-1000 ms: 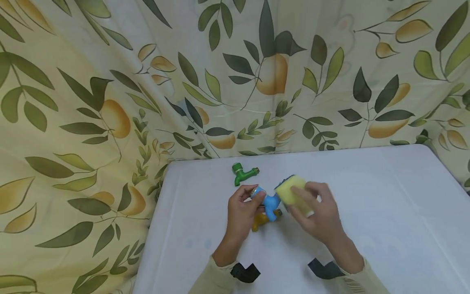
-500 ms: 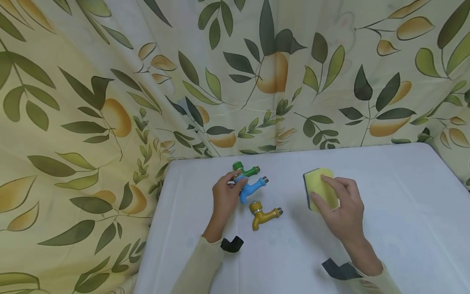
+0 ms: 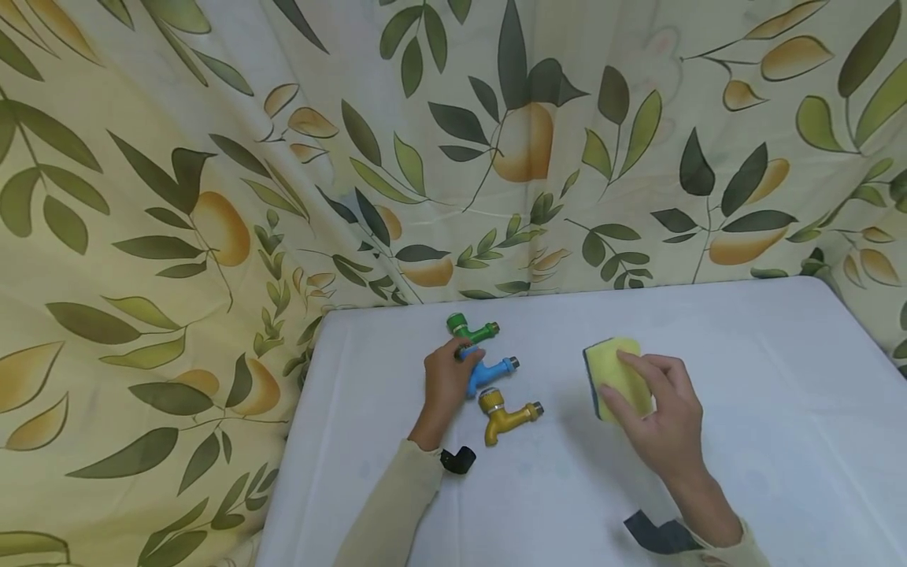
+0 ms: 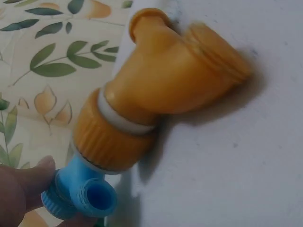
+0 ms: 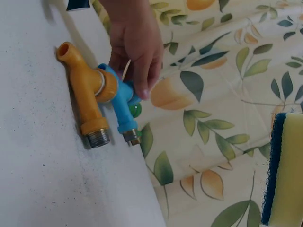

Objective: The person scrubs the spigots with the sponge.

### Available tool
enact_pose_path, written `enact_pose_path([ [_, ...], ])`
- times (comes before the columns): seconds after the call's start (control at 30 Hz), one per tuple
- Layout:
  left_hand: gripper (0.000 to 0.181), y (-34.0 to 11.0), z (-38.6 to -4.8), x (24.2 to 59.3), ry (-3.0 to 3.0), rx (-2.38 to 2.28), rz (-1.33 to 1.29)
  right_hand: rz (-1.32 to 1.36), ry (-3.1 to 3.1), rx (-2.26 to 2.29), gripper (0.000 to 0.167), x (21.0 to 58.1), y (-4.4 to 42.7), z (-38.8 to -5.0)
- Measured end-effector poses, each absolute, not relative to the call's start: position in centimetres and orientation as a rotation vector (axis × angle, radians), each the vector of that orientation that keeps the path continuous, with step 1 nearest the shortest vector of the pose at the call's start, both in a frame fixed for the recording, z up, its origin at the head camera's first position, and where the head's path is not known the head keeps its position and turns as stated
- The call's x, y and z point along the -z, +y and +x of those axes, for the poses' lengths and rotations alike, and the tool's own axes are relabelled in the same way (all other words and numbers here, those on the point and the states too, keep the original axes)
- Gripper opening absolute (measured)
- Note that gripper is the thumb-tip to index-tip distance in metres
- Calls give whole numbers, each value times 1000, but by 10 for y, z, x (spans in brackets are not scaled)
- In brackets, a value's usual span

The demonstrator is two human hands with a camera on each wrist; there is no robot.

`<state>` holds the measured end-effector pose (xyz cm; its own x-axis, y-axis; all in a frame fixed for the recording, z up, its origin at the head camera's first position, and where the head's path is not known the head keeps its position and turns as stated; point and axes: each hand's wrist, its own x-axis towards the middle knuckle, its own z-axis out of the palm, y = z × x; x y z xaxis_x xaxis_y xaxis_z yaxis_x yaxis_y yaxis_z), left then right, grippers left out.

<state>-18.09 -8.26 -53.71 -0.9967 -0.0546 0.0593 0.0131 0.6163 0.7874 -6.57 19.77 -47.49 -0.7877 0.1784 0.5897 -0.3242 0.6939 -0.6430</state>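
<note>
Pinched by its knob in my left hand (image 3: 446,381) is the blue faucet (image 3: 492,373), between the green faucet (image 3: 479,331) and the yellow faucet (image 3: 509,420). The left wrist view shows thumb and fingertips on the knob of the blue faucet (image 4: 80,184), with the yellow faucet (image 4: 156,80) large beside it. My right hand (image 3: 666,417) grips a yellow sponge (image 3: 623,378) with a dark blue scouring side, held above the table to the right. In the right wrist view the sponge (image 5: 289,170) shows at the right edge.
The white table (image 3: 751,378) carries the faucets on its left half. Behind and to the left hangs a curtain (image 3: 283,236) printed with leaves and fruit. A black band (image 3: 459,460) shows at the left wrist, and another dark one (image 3: 659,534) at the right.
The blue faucet has moved from beside the sponge, in front of the green one, down between the green and yellow faucets. My right hand has drawn the sponge away to the right.
</note>
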Motion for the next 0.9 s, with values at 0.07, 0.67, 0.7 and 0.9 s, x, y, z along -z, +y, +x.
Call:
enact_pose_path([
  [0.07,31,-82,-181,540,-2784,1299,17,113,-2265,-1022,58,476,198,-65],
  [0.67,40,-85,-182,539,-2871,1000,-57,153,-2242,-1036,58,485,197,-66],
  [0.7,39,-88,-184,538,-2867,985,-81,153,-2243,-1035,57,486,197,-66],
  [0.9,47,-112,-206,531,-2905,926,-299,148,-2248,-1040,57,488,199,-67],
])
